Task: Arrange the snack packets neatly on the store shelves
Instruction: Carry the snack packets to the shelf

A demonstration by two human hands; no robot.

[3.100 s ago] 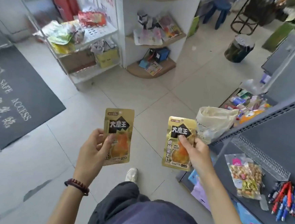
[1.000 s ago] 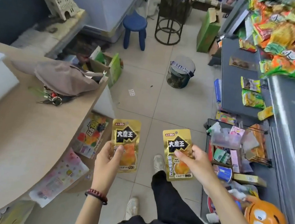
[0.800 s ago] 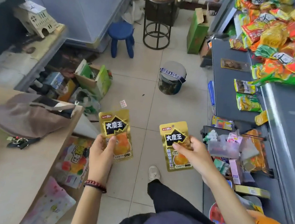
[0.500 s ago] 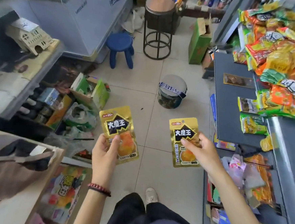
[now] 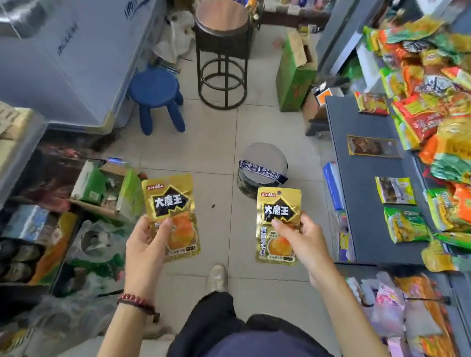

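Observation:
My left hand [image 5: 145,248] grips a gold snack packet [image 5: 172,201] by its lower left part, thumb across its front. My right hand [image 5: 303,244] pinches a second gold packet [image 5: 278,207] of the same brand at its right side. Both packets are upright over the tiled floor, label towards me. To the right stands a grey store shelf [image 5: 367,211] with a few loose green and yellow packets [image 5: 404,224] lying flat and a heap of colourful snack packets [image 5: 442,110] on the level above.
A small round bin [image 5: 262,166] stands on the floor just beyond the packets. A blue stool [image 5: 155,93], a tall metal stool [image 5: 223,50] and a green carton [image 5: 293,75] are farther back. Open boxes of goods [image 5: 101,187] crowd the floor at left.
I have turned from the doormat and counter to the aisle with the grey snack shelf on my right. Both hands still hold their packets, and the view has moved closer to the shelf.

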